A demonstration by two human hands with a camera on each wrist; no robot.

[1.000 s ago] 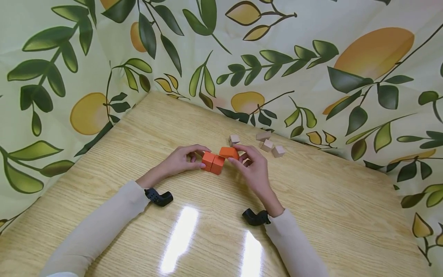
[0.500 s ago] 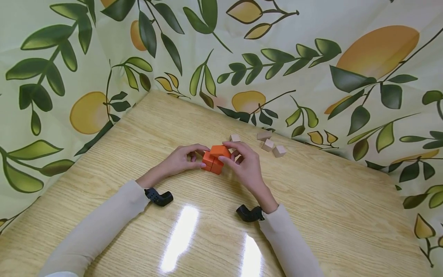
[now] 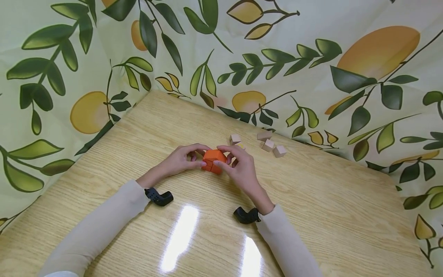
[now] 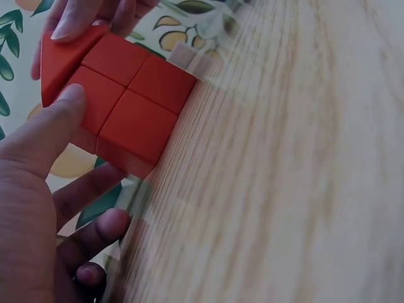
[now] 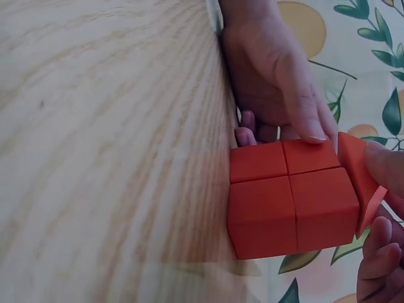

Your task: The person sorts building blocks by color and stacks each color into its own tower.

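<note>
Orange-red cubes (image 3: 216,169) stand stacked on the table, showing a two-by-two face in both wrist views. My left hand (image 3: 183,158) holds the upper cubes (image 4: 101,98) at their left side, its thumb on the face toward me. With thumb and fingers, my right hand (image 3: 242,167) pinches an orange-red triangular block (image 3: 214,154) at the top of the stack. In the right wrist view this triangular block (image 5: 356,177) looks slightly tilted against the upper cubes (image 5: 319,189); whether it rests fully on them I cannot tell. The stack's back is hidden.
Behind the right hand lies a plain wooden block (image 3: 234,139), with a small yellow patch beside it. Several more plain blocks (image 3: 267,145) sit farther right, near the wood-grain table's (image 3: 332,200) back edge. A leaf-patterned cloth (image 3: 194,38) rises behind the table.
My right hand has moved left with the triangular block, bringing it from beside the cubes to over their top. The left hand has stayed at the stack.
</note>
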